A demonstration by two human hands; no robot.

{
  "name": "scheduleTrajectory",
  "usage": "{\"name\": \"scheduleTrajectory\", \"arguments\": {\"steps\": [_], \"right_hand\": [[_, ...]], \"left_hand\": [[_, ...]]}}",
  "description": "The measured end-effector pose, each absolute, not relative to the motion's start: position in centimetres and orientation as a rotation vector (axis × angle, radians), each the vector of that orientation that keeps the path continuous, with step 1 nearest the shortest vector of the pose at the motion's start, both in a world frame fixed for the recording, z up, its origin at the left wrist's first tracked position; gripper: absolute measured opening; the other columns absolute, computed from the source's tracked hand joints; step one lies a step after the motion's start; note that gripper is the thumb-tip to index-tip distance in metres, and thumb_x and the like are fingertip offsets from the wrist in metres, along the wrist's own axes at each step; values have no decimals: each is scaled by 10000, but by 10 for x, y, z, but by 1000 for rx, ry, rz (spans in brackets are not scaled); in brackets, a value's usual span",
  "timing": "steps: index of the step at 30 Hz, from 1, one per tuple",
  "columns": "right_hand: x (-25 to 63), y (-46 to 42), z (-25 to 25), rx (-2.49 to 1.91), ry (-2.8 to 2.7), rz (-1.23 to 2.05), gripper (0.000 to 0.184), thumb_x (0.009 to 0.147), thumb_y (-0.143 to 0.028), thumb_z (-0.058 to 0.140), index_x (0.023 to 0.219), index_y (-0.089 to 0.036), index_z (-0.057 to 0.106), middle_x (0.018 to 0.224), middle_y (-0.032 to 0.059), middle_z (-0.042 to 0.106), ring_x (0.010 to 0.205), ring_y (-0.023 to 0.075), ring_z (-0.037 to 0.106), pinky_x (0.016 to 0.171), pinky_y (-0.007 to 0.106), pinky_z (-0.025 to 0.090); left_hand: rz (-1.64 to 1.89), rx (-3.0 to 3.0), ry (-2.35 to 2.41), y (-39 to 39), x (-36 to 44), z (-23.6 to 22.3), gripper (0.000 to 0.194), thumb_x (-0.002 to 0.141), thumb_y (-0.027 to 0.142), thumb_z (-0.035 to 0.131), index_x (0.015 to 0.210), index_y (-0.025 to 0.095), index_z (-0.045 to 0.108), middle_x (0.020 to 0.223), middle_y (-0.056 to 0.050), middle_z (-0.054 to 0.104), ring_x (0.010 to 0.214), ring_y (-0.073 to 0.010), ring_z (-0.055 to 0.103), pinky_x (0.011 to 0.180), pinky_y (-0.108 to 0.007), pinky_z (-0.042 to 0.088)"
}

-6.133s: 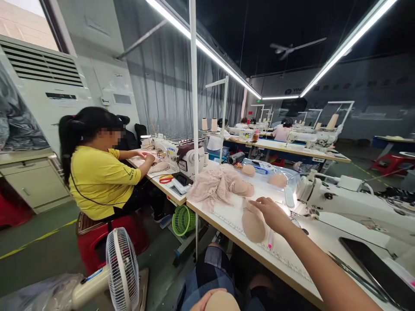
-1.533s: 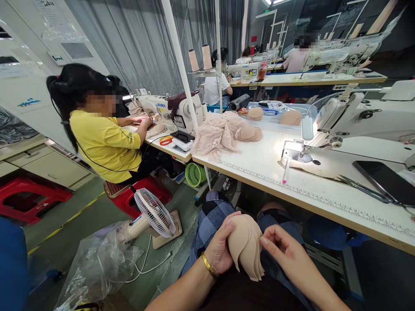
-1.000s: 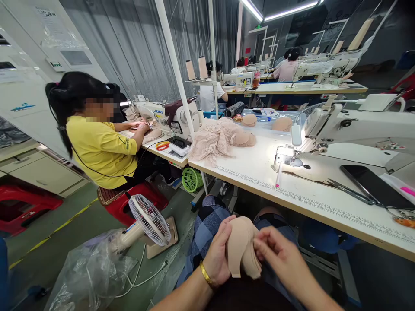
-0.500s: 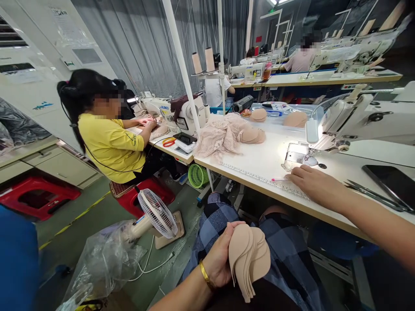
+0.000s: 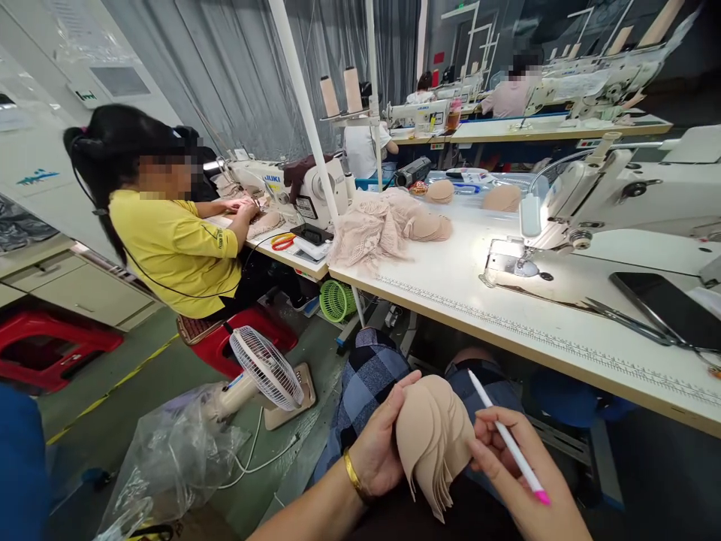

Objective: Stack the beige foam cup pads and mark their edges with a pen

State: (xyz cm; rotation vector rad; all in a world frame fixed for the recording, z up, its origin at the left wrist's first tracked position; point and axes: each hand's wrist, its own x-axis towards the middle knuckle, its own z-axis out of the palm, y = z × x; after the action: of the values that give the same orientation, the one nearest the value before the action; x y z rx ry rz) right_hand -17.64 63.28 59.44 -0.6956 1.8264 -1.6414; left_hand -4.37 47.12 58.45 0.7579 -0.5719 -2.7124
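My left hand [image 5: 383,443], a gold bangle at its wrist, is closed around a fanned stack of beige fabric cup pieces [image 5: 431,432] above my lap. In my right hand [image 5: 510,458] rests a white pen [image 5: 507,436] with a pink end, its slim tip pointing up and to the left. The thumb and fingertips of that hand meet the right edge of the stack. Part of the lower stack hides my left fingers. On the table behind lie beige lace [image 5: 375,229] and more cup pieces [image 5: 431,224].
A sewing machine [image 5: 608,195] stands on the table at right, with scissors [image 5: 631,323] and a phone [image 5: 670,308] near it. A ruler strip [image 5: 484,319] runs along the front edge. At left are a fan [image 5: 267,368] and a co-worker in yellow [image 5: 174,240].
My right hand has left the tabletop with the pen and come down to the right edge of the stack. My left hand still holds the pieces. The view has shifted slightly.
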Motion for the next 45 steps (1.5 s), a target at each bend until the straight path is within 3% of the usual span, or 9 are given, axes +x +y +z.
{"name": "scheduleTrajectory", "arguments": {"steps": [3, 8, 15, 19, 23, 32, 36, 40, 45], "right_hand": [[-172, 630, 592, -607, 1802, -1719, 353, 901, -583, 787, 1052, -295, 648, 859, 13, 646, 662, 202, 669, 610, 296, 617], [-183, 622, 588, -596, 1844, -1768, 364, 894, -555, 808, 1083, -289, 649, 871, 22, 665, 700, 222, 672, 633, 317, 620], [-175, 615, 609, -676, 2049, -1687, 291, 980, -587, 687, 1064, -310, 660, 950, 41, 662, 858, 255, 650, 732, 334, 549], [-178, 622, 612, -1149, 2142, -1677, 111, 1025, -421, 658, 1111, -351, 657, 939, 32, 670, 823, 255, 670, 732, 359, 558], [-182, 618, 606, -1579, 2013, -1593, 190, 1016, -311, 679, 1190, -379, 644, 922, 12, 677, 827, 244, 670, 727, 363, 562], [-198, 592, 602, -1387, 2036, -1407, 166, 1053, -445, 630, 1191, -365, 676, 1114, 47, 691, 1052, 293, 654, 904, 468, 547], [-200, 587, 612, -1427, 1891, -1435, 149, 1061, -391, 626, 1201, -367, 674, 1118, 40, 676, 1061, 266, 652, 913, 423, 561], [-201, 588, 621, -1472, 1773, -1422, 127, 1060, -333, 625, 1174, -367, 669, 1113, 20, 666, 1043, 231, 665, 904, 366, 559], [-200, 589, 616, -1397, 1806, -1399, 131, 1061, -382, 621, 1177, -364, 679, 1147, 17, 671, 1087, 241, 653, 936, 384, 542]], "left_hand": [[-2727, 731, -576, 474, -44, 585, 697, 824, 589, 857, 1395, 237, 670, 1456, -144, 658, 1353, -343, 592, 1219, -503, 407], [-2676, 675, -664, 476, -44, 588, 532, 875, 516, 830, 1312, 244, 695, 1411, -136, 675, 1271, -327, 636, 1182, -517, 428], [-2658, 799, -679, 474, -51, 591, 587, 880, 640, 779, 1294, 239, 669, 1291, -134, 726, 1109, -288, 694, 1065, -483, 509], [-2761, 802, -552, 470, -56, 587, 709, 891, 737, 695, 1389, 237, 632, 1306, -146, 738, 1145, -318, 709, 1067, -500, 512], [-2866, 759, -472, 470, -58, 580, 732, 885, 750, 692, 1381, 213, 655, 1249, -141, 768, 1158, -326, 715, 1082, -467, 501], [-2627, 830, -699, 476, -58, 586, 588, 836, 582, 855, 1283, 227, 710, 1252, -114, 755, 1119, -268, 695, 1059, -416, 510], [-2674, 750, -799, 468, -52, 592, 483, 860, 520, 856, 1213, 208, 747, 1203, -102, 757, 1077, -236, 689, 1032, -378, 508], [-2729, 678, -866, 459, -46, 593, 532, 850, 540, 855, 1218, 169, 757, 1190, -120, 747, 1079, -245, 679, 1057, -394, 490], [-2644, 729, -967, 462, -48, 596, 531, 886, 577, 808, 1211, 163, 740, 1165, -120, 737, 1058, -240, 669, 1018, -385, 492]]}}
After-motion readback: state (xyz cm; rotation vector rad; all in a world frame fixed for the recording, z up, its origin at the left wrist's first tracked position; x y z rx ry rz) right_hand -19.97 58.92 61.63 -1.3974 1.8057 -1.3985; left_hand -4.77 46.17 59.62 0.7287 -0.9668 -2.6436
